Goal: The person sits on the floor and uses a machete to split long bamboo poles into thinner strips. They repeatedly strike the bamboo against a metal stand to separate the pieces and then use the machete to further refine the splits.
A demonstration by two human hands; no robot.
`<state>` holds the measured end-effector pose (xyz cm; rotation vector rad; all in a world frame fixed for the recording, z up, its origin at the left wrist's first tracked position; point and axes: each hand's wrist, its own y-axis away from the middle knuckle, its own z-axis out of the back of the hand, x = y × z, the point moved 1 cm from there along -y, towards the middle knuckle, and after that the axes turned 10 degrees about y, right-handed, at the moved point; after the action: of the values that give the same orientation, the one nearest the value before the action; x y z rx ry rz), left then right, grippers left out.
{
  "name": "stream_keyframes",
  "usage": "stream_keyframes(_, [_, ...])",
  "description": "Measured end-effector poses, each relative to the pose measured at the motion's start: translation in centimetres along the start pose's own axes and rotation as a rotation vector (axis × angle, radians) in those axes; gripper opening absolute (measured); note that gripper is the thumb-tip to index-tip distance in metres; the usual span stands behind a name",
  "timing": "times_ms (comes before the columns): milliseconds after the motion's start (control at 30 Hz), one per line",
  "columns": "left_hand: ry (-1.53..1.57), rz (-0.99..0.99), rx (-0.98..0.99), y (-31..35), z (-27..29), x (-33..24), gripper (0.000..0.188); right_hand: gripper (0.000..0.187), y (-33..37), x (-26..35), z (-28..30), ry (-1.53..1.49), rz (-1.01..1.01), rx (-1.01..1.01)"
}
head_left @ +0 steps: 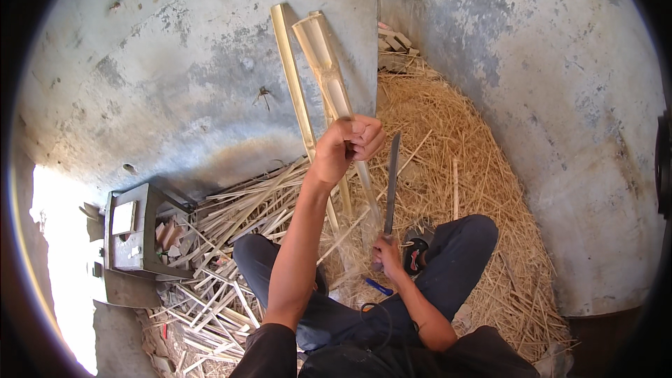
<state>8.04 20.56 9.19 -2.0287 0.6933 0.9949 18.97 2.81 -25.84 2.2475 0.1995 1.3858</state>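
Here, one split bamboo length, pale, tilted, before the wall, gripped partway down by the left hand; probably light, stiff, smooth, splintery along cut edges, best held on its rounded back. One long knife, handle grasped by the right hand; blade presumably sharp.

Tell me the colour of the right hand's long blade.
Dark grey: the blade in the right hand shows best in the head view.
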Motion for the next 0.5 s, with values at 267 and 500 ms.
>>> stream_keyframes(267, [-0.044, 0.014, 0.066, -0.1, -0.2, -0.1, 0.032, 0.015, -0.2, -3.2, 1.7, -0.011, -0.234, -0.123])
stream_keyframes(500, [0.007, 0.062, 0.151, -0.3, -0.4, -0.4, 0.037, 0.015, 1.1, 1.8, 0.3, 0.057, 0.024, -0.010])
